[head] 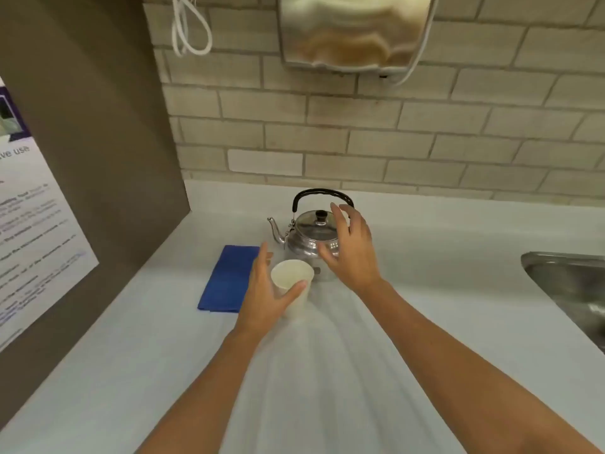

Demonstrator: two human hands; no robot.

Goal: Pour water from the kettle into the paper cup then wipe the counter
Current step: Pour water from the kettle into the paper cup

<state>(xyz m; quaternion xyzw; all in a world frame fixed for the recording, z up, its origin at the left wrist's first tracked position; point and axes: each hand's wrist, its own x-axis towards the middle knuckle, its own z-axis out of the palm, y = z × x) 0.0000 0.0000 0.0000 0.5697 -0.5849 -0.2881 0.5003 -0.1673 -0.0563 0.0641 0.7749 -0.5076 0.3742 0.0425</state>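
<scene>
A small steel kettle (311,235) with a black arched handle and a spout pointing left stands on the white counter (425,290) near the tiled wall. In front of it stands a white paper cup (292,276), upright. My left hand (265,293) wraps the cup's left side, thumb on its front. My right hand (352,247) hovers with spread fingers just right of the kettle's lid, below the handle, holding nothing. A folded blue cloth (227,278) lies flat to the left of the cup.
A steel sink (569,283) is set into the counter at the right edge. A brown cabinet side (98,158) with a printed notice bounds the left. A metal towel dispenser (353,31) hangs on the brick wall above.
</scene>
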